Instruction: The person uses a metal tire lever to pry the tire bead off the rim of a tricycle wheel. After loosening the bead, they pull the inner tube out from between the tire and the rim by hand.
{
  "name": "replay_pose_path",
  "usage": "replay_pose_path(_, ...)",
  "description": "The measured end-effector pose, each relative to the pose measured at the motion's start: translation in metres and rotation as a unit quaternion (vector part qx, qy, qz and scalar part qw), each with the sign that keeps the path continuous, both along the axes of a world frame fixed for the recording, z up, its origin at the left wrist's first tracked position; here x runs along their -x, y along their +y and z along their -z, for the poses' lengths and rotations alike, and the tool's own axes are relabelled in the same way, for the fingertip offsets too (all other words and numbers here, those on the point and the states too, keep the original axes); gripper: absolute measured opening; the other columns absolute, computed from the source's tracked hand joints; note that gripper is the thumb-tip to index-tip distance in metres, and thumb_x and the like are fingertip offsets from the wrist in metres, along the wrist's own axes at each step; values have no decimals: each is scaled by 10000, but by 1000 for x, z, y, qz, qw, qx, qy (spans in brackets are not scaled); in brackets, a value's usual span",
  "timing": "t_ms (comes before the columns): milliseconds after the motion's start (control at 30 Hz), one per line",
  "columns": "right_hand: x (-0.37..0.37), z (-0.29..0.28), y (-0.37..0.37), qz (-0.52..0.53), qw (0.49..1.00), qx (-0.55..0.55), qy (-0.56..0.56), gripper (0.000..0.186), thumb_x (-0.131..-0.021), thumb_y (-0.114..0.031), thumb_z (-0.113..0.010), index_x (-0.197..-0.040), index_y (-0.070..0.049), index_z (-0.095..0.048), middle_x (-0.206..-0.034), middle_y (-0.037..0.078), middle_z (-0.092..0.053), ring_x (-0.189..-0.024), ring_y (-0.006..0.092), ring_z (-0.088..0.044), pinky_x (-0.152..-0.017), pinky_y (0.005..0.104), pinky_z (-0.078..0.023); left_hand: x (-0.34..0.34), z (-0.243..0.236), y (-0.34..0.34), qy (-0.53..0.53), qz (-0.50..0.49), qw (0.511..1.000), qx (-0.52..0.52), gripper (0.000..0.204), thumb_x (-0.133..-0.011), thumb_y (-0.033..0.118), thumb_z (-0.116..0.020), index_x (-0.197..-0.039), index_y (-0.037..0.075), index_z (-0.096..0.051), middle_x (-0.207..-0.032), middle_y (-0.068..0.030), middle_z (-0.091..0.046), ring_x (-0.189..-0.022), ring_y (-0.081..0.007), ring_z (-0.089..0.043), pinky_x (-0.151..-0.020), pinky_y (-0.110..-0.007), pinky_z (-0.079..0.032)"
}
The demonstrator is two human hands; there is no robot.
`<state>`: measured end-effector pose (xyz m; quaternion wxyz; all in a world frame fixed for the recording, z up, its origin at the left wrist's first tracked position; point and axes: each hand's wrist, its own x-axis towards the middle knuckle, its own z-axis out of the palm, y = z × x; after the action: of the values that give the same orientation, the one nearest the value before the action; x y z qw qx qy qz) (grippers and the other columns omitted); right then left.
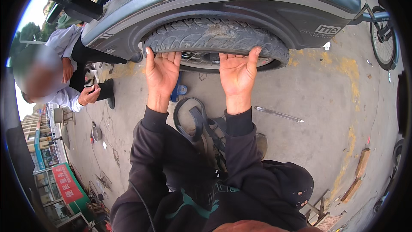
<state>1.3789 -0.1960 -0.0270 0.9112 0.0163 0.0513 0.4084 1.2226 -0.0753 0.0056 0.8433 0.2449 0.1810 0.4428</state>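
Note:
A dark, dusty tire (214, 36) with worn tread sits under the grey fender (274, 15) of a vehicle, and wire spokes (195, 57) show below its edge. Around the tire's near edge, to the left, my left hand (162, 75) is closed, its thumb against the rubber and its fingertips hidden behind the edge. My right hand (238, 77) holds that same edge farther right, palm turned up, thumb on the outside. Beneath my hands a loose black rubber loop (195, 118) lies near my feet. A long metal bar (279, 114) rests on the ground right of my right wrist.
At the left a person (64, 60) in a light shirt sits close to the vehicle. A blue object (182, 89) lies under the wheel. Wooden blocks (362, 163) are at the right, with a bicycle wheel (384, 43) beyond. Cords and small tools litter the left ground.

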Motion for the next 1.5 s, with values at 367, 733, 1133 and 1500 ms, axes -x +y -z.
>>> replay_pose_path(367, 19, -4, 10, 24, 990, 35, -135, 510, -946, -385, -699, -1267, -4, -588, -1292, 111, -630, -1201, 267, -591, -1067, 455, -468, -56, -2, -54, 37, 87, 990, -102, 462, -909, 156, -735, -1333, 75, -571, -1393, -56, -585, -1331, -226, -484, -1163, -413, -327)
replay_pose_path(733, 20, 5, 17, 7, 982, 34, -187, 632, -892, -389, -758, -1376, -58, -521, -1398, 87, -568, -1274, 279, -546, -1128, 488, -420, -53, -11, -45, 94, 79, 981, -152, 617, -878, 248, -778, -1391, 41, -504, -1374, -91, -586, -1307, -241, -510, -1150, -422, -337)
replay_pose_path(1133, -33, 12, 1, -14, 991, -136, -15, 553, -896, -312, -752, -1380, -128, -558, -1404, 57, -586, -1342, 266, -490, -1173, 491, -337, -4, 11, -5, 46, 67, 994, -79, 545, -901, 306, -732, -1368, 114, -524, -1373, -69, -590, -1270, -238, -535, -1044, -429, -400)
replay_pose_path(1500, 5, 5, -6, 26, 1000, 5, -9, 503, -913, -408, -728, -1288, -100, -597, -1285, 43, -653, -1222, 233, -591, -1096, 434, -456, -9, 13, -24, 8, 102, 994, -50, 449, -938, 369, -711, -1271, 97, -582, -1401, -104, -551, -1342, -259, -476, -1174, -465, -319)
